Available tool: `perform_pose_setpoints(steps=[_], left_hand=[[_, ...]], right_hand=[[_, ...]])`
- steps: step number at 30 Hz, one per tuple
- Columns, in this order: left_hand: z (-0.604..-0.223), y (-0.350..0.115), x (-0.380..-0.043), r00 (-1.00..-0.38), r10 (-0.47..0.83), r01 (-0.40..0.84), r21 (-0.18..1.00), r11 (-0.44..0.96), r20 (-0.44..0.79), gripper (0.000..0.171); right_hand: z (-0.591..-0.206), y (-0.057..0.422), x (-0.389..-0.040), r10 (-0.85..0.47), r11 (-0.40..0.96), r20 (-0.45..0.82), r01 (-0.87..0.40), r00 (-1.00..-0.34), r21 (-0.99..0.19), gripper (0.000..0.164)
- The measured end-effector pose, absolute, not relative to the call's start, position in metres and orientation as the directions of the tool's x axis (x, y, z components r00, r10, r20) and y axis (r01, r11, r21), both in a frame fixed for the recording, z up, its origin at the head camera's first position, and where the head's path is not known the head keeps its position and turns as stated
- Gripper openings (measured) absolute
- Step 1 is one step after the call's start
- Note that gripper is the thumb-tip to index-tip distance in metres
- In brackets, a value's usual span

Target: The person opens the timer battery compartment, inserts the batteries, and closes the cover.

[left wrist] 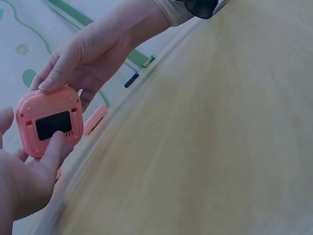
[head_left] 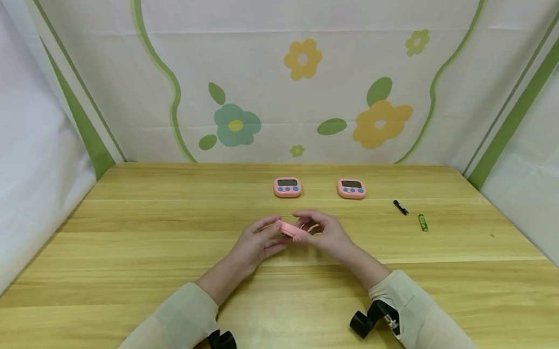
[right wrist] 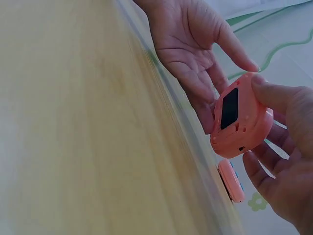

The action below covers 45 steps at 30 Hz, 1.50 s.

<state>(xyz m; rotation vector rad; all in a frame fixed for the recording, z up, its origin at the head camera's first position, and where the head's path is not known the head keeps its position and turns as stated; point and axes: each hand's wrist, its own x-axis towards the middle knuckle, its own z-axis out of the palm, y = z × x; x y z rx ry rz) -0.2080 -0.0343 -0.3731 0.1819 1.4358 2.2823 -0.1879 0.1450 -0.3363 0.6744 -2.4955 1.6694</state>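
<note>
So both hands are on the same pink timer (head_left: 291, 229), held up over the middle of the tabletop (head_left: 118, 234). The right hand (head_left: 326, 235) pinches it, thumb on the rim and fingers around the far side. The left hand (head_left: 257, 245) pinches too but looks looser, thumb up by the rim, one finger on the back; can't tell how hard it presses.

The timer's tipped up, back facing down and toward the near edge of the tabletop. From the head view it's basically a thin slanted strip, long axis running from the far-left side down to the near-right side. That angle hides the back almost entirely. The left wrist view is the good one: it shows the dark rectangle (left wrist: 51, 123) with a few little slits beside it, and the left fingertip right on it. The right wrist view catches a small dark hole in the timer's side that I can't make out from the head.

Further out, a second timer (head_left: 287, 187) lies near the middle of the far edge, and a third timer (head_left: 351, 189) sits right of it, both screen up with blue buttons toward the near edge. Past those, toward the right edge, there's a black battery (head_left: 401, 207), then a green battery (head_left: 423, 223) near it, not touching.
</note>
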Motion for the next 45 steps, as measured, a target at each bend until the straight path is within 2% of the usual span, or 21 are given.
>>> perform_pose_setpoints(steps=[8,15,22,27,33,39,45], left_hand=[[-0.371,-0.035,-0.207,-0.908,0.398,-0.311,0.851,-0.423,-0.134,0.045],[-0.371,-0.036,-0.207,-0.908,0.392,-0.318,0.849,-0.421,-0.146,0.046],[-0.372,-0.035,-0.208,-0.918,0.367,-0.294,0.877,-0.381,-0.148,0.049],[-0.372,-0.036,-0.209,-0.911,0.391,-0.287,0.883,-0.372,-0.132,0.052],[-0.371,-0.037,-0.211,-0.901,0.417,-0.281,0.895,-0.347,-0.121,0.053],[-0.371,-0.037,-0.211,-0.900,0.430,-0.186,0.958,-0.218,-0.077,0.051],[-0.374,-0.036,-0.210,-0.910,0.414,-0.062,0.985,-0.161,0.010,0.057]], right_hand=[[-0.338,0.141,-0.187,-0.385,0.338,0.297,-0.433,-0.874,-0.836,0.040],[-0.335,0.140,-0.184,-0.360,0.384,0.309,-0.442,-0.880,-0.811,0.042],[-0.338,0.143,-0.188,-0.357,0.383,0.233,-0.370,-0.905,-0.846,0.053],[-0.354,0.152,-0.200,-0.366,0.391,0.153,-0.301,-0.918,-0.870,0.061],[-0.365,0.160,-0.208,-0.414,0.370,0.089,-0.256,-0.906,-0.893,0.070],[-0.365,0.162,-0.208,-0.397,0.338,0.049,-0.195,-0.917,-0.921,0.070],[-0.366,0.162,-0.209,-0.352,0.309,0.035,-0.151,-0.935,-0.939,0.071]])
